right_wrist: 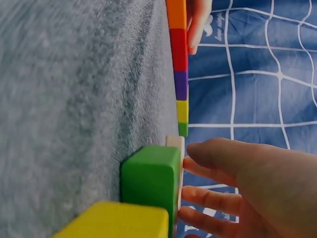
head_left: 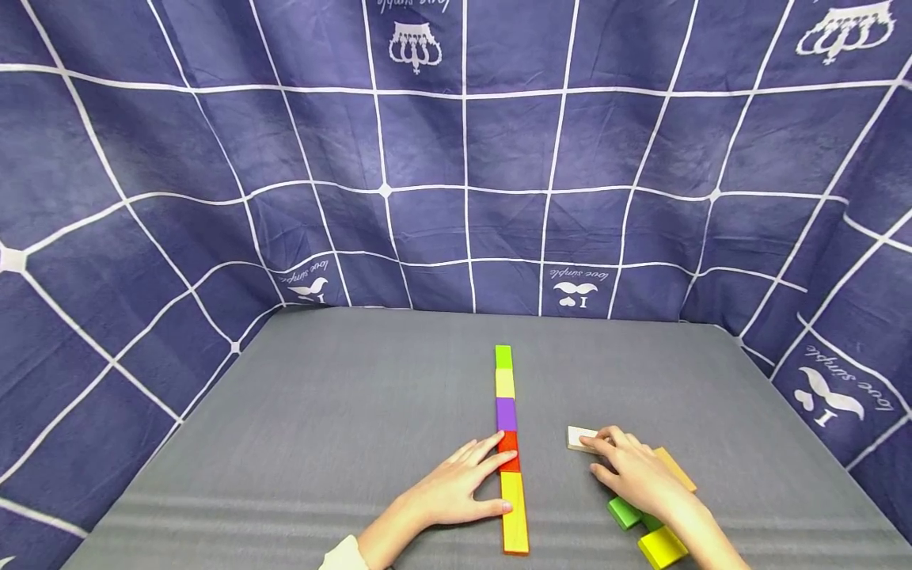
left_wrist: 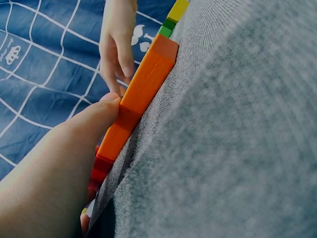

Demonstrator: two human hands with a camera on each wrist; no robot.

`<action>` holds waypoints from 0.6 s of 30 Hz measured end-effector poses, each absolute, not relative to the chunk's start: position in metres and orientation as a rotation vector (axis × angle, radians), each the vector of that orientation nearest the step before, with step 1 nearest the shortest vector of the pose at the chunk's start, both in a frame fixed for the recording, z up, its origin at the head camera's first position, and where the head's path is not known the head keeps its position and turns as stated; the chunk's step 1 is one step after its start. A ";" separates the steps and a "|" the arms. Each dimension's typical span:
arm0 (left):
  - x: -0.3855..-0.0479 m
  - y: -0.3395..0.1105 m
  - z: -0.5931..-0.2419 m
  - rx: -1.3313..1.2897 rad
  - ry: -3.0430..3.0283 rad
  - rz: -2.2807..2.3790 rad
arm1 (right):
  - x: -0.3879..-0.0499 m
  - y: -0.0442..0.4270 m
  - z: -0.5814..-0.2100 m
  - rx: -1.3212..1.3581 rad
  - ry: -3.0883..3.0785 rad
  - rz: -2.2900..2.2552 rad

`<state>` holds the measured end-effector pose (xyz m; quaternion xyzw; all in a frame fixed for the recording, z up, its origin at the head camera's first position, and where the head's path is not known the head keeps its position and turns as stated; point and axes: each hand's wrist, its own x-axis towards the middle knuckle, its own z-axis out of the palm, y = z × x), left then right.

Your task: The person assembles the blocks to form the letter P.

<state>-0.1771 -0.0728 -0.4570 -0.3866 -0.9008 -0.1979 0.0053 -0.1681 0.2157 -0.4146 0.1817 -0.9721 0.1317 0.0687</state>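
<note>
Blocks lie end to end in a straight row: light green (head_left: 503, 356), pale yellow (head_left: 504, 383), purple (head_left: 506, 414), red (head_left: 509, 459), and a longer orange-yellow one (head_left: 514, 522) nearest the body. My left hand (head_left: 456, 487) lies spread along the row, fingertips on the red block, thumb on the long block, which looks orange (left_wrist: 141, 84) in the left wrist view. To the right, my right hand (head_left: 634, 467) touches the top of a whitish block (head_left: 579, 438) with a fingertip; its other fingers reach over and beside it, loosely bent, in the right wrist view.
Around and under my right forearm lie an orange block (head_left: 675, 469), green blocks (head_left: 624, 513) and a yellow block (head_left: 661, 548). They stand on a grey cloth-covered table (head_left: 321, 412). Blue curtains (head_left: 427, 158) with white lines hang behind it and at the sides.
</note>
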 end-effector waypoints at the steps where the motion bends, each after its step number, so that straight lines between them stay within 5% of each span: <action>1: -0.177 -0.073 -0.457 -1.213 -2.816 -0.618 | -0.169 0.215 -0.414 0.551 -2.934 0.394; 18: -0.176 -0.071 -0.454 -1.168 -2.870 -0.667 | -0.206 0.185 -0.413 0.593 -2.987 0.362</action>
